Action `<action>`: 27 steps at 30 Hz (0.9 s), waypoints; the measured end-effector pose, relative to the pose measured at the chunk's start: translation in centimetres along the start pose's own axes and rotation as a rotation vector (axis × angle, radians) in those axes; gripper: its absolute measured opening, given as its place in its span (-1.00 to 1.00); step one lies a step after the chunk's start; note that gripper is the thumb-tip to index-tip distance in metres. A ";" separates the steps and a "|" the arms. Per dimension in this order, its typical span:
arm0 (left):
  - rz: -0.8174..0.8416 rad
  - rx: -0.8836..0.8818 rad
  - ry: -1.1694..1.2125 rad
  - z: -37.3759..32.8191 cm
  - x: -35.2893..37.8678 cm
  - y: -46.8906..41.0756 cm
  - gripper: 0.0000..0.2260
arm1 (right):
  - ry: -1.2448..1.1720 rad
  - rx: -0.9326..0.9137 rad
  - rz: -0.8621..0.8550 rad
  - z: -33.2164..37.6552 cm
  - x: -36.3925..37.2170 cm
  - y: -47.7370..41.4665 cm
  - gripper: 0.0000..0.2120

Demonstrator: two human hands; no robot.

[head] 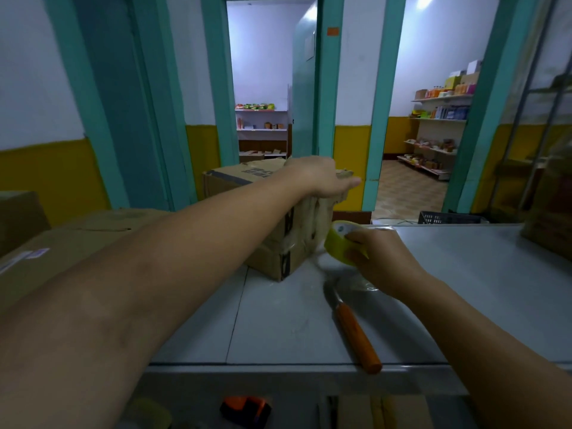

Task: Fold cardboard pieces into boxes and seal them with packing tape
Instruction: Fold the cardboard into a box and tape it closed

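Step in hand, by my read: taping down the right end face of the box (pixel 272 252). The box sits mid-left on the tabletop (pixel 464 289), one corner toward us.

Left hand (pixel 318 176) lies palm down on the box top at the far right corner, thumb out straight. Its fingers go over the far edge out of sight, so I can't tell if they hook it or lie flat. Right hand (pixel 383 261) grips the yellow tape roll (pixel 340 243), fingers wrapped round its rim. The roll is low and just beside that end face. The face looks glossy and wrinkled, so probably tape on it already, in layers.

To do it well:
- Keep weight on the top so the box doesn't skate on the metal.
- Hold the strand taut and the roll close to the face.
- Rub down top to bottom to kill the wrinkles.
- Carry the strip past the bottom edge before cutting.

Knife (pixel 356 335), orange handle, lies on the tabletop near the right wrist, blade toward the box. It's in reach, but mind the forearm.

Writing:
- Box top: dark printed characters by the left wrist, too blurred to read. Black strips cross the top and run down the near corner.
- Flat cardboard (pixel 77 236) at left: white label (pixel 24 258) with bluish print, unreadable.
- Tape roll: no brand legible.
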State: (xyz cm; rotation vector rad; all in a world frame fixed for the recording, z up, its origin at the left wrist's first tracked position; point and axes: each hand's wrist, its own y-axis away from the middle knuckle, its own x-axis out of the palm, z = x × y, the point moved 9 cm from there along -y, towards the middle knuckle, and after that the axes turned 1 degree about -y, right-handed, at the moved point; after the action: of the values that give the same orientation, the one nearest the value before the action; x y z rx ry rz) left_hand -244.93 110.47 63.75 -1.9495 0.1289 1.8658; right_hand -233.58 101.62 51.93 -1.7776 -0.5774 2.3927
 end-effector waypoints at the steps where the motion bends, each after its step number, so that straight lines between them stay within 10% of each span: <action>1: -0.036 -0.015 0.214 0.3 -0.8 0.2 -0.31 | -0.059 -0.002 -0.018 0.2 -0.8 0.7 -0.63; 6: -0.431 0.109 0.699 1.9 -6.2 3.5 -0.73 | -0.286 -0.013 -0.105 1.1 -5.2 3.7 -0.69; 12: -0.111 0.252 0.606 -1.8 -1.9 13.2 -0.70 | -0.357 -0.086 -0.188 3.3 -9.4 8.3 -0.81; 27: -0.508 0.181 0.820 -2.4 -0.4 23.7 -0.82 | -0.302 -0.094 -0.271 6.2 -9.6 14.1 -0.66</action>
State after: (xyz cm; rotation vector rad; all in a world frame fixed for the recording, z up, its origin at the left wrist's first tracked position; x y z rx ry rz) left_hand -251.29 88.13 58.33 -2.2238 0.0347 0.6578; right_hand -234.51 84.19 57.00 -1.2725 -0.9128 2.4861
